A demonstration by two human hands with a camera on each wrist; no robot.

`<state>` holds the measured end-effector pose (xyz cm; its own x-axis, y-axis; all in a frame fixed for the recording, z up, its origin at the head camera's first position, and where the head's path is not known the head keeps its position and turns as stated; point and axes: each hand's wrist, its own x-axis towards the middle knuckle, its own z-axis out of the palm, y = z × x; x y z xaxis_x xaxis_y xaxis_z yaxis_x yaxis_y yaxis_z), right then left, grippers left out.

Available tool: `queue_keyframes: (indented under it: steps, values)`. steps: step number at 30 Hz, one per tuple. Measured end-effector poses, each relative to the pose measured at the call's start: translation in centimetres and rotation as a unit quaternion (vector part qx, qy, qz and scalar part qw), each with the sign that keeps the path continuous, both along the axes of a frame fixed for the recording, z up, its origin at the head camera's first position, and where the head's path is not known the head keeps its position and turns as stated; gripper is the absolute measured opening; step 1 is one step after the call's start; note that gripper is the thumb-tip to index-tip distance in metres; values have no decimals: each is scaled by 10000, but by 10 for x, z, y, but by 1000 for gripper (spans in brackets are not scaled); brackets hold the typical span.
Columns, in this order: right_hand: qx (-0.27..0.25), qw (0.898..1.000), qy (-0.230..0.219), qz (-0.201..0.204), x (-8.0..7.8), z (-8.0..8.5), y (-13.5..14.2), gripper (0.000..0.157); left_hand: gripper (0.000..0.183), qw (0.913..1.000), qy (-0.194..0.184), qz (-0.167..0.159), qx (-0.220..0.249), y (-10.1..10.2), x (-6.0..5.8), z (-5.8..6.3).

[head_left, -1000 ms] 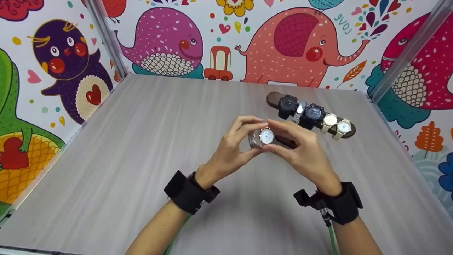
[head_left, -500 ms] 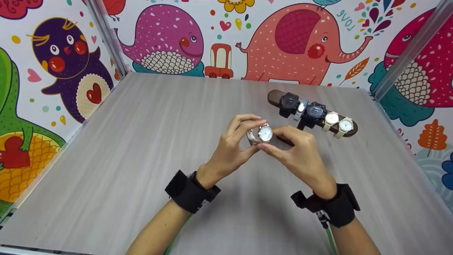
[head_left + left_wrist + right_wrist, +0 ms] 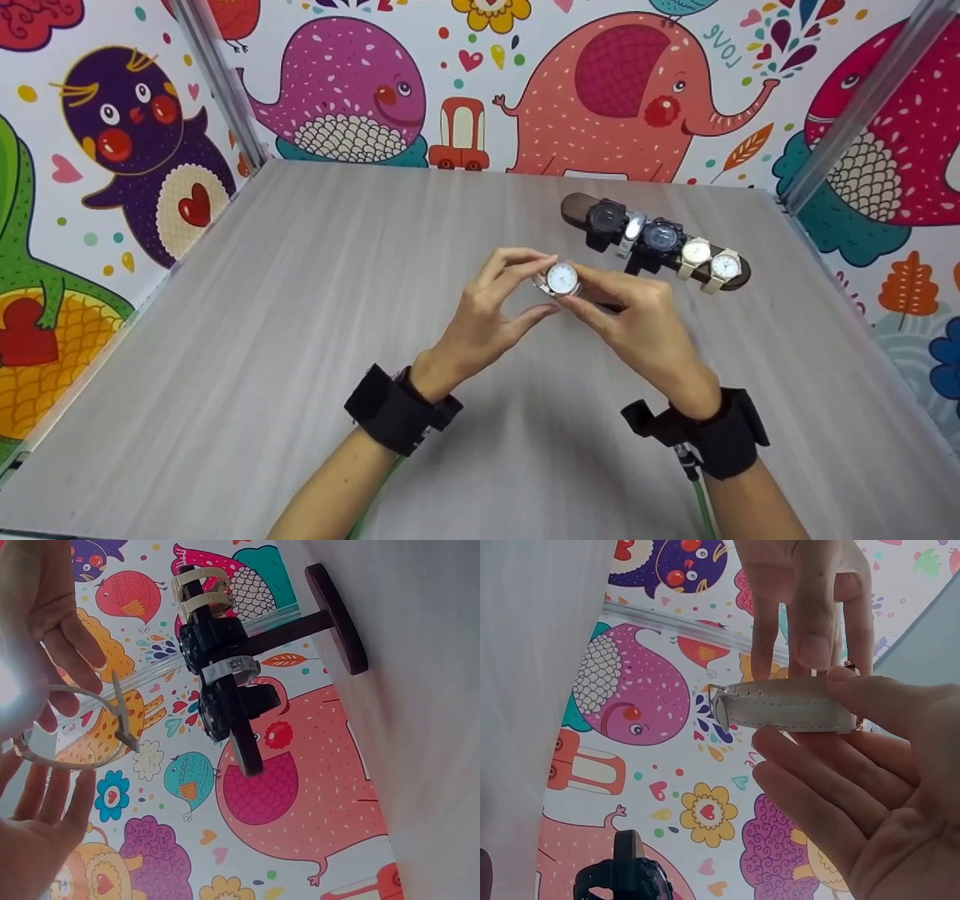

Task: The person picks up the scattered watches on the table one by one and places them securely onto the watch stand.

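Note:
A wristwatch [image 3: 562, 278] with a round white dial and a pale strap is held up over the table between both hands. My right hand [image 3: 649, 319] pinches it beside the case, its thumb [image 3: 844, 686] on one face of the strap. The strap [image 3: 787, 711] shows stitched edges and a buckle at one end in the right wrist view; in the left wrist view it forms a closed loop. My left hand [image 3: 484, 315] stays around the watch's left side, fingers extended [image 3: 64, 799] right at the strap, thumb a little below the case.
Behind the right hand stands a dark wooden watch stand [image 3: 574, 206] with a base [image 3: 337, 619]. It bears several watches: black ones [image 3: 663, 236], a silver one [image 3: 632, 232] and cream ones [image 3: 724, 265]. Cartoon-printed walls [image 3: 352, 82] enclose the grey table [image 3: 300, 300].
The watch has turned so its dial faces up more and less strap shows at its left. My left thumb has come off the strap. The right hand keeps its pinch.

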<state>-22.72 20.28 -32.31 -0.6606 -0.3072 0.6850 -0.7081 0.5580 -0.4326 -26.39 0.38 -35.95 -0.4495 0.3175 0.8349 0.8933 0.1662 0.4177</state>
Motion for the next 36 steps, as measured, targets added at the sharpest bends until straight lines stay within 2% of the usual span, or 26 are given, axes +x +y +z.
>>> queue_keyframes:
  steps: [7,10,12,15,18,20,23,25,29,33,36]
  values:
    - [382,9975,586,-123,-5,1,9,34,46,9998,-130,-105,105,-5,-1,3]
    - [626,9952,746,-16,-6,2,12,34,42,9989,-364,-303,60,-7,-2,5]
    - [776,9936,799,185,-6,3,13,34,43,9960,-665,-587,-128,-10,-2,6]
    - [949,9912,755,535,-4,4,15,37,51,9834,-1292,-1146,-555,-13,-3,7]
    - [1061,9894,624,766,-2,5,15,40,61,9621,-1918,-1723,-888,-17,-5,8]
    - [1169,9883,563,800,0,5,16,42,66,9488,-2207,-2005,-1039,-19,-6,8]
    - [1282,9869,447,874,3,5,16,42,73,9314,-2523,-2291,-1276,-21,-6,8]
    - [1341,9859,377,927,3,5,16,42,78,9233,-2629,-2390,-1461,-22,-6,7]
    - [1430,9835,493,990,3,5,16,43,84,9138,-2743,-2505,-1645,-22,-8,6]
    - [1545,9790,921,955,2,8,16,45,87,9110,-2831,-2543,-1590,-21,-8,5]
    - [1617,9767,1131,842,1,9,15,47,89,9120,-2876,-2434,-1619,-21,-8,5]
